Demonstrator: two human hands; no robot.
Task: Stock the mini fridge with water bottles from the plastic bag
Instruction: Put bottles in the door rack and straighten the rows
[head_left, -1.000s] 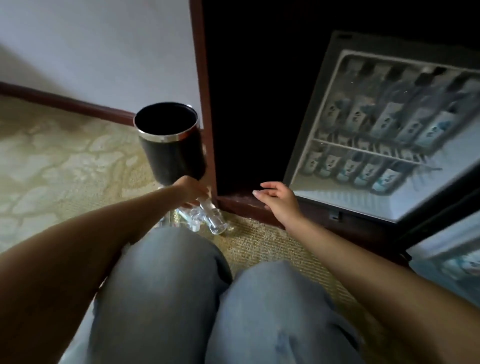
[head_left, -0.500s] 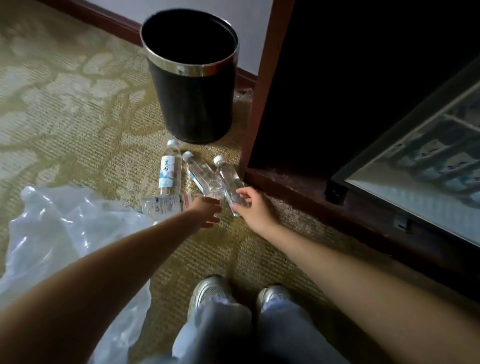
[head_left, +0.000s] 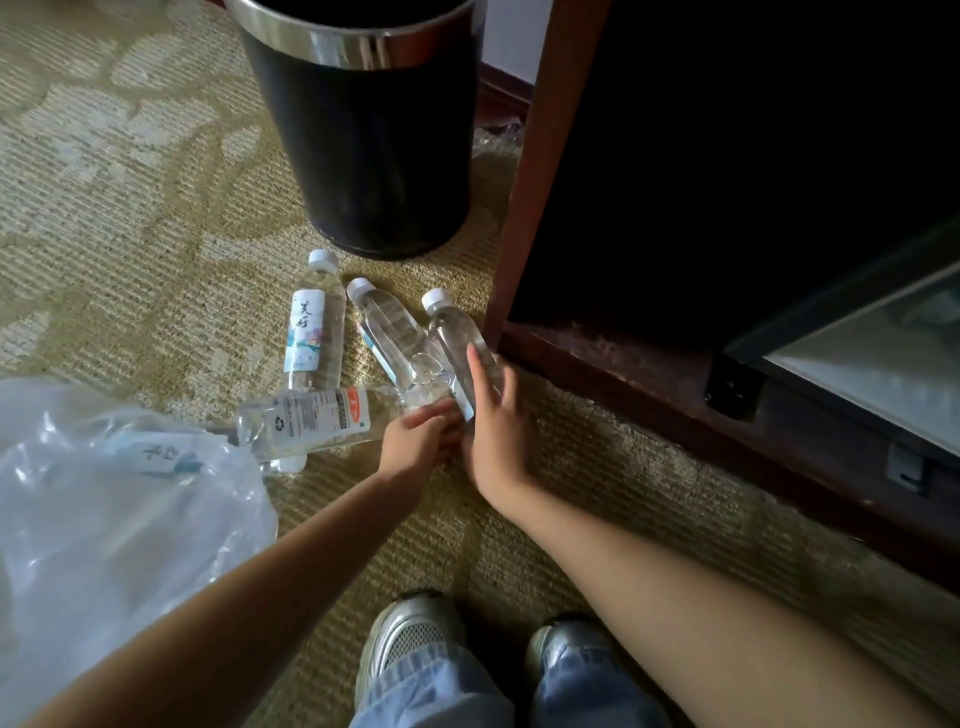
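Gathering clear plastic water bottles (head_left: 311, 332) off the beige patterned carpet (head_left: 130, 234): right hand (head_left: 496, 431) wraps the rightmost bottle (head_left: 448, 327) beside the wooden cabinet (head_left: 524, 208); left hand (head_left: 418, 441) curls at the neck of the sideways bottle (head_left: 311, 421), grip unclear. Next, probably, lifting toward the glass-doored mini fridge (head_left: 872, 364).

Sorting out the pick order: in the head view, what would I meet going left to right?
From the left: plastic bag → labelled bottle → middle bottle → rightmost bottle → cabinet post → mini fridge. The crosswise bottle and bin overlap others, so omitted.
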